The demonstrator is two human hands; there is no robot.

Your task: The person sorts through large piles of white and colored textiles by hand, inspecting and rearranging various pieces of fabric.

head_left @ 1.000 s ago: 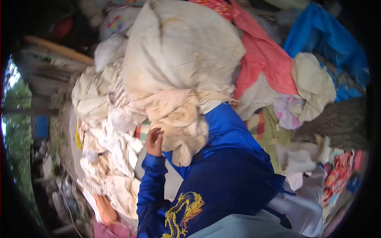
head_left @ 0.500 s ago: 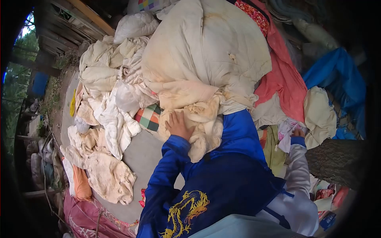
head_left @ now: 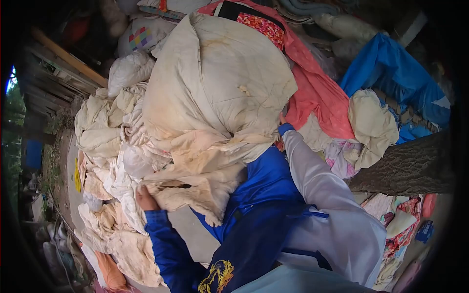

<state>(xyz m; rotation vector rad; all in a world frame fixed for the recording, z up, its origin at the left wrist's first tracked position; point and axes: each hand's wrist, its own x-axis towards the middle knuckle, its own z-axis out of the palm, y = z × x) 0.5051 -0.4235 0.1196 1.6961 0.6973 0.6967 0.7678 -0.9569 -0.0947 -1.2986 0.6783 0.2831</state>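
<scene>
Left hand (head_left: pixel 146 198) is at the cloth (head_left: pixel 195 183) edge, right hand (head_left: pixel 283 119) by the bundle (head_left: pixel 229 73); can't tell if either's closed.

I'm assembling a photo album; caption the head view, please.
Left hand at a tan cloth's edge, beside a bulky cream bundle.

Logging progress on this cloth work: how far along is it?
Partway, I'd judge. Looks done: the big cream bundle bulges, gathered into a mound. In hand: the left hand is at the edge of the ragged cloth; the right hand, mostly hidden, is beside the bundle. Probably left: that cloth hangs loose, and the pale cloths at left lie crumpled.
</scene>
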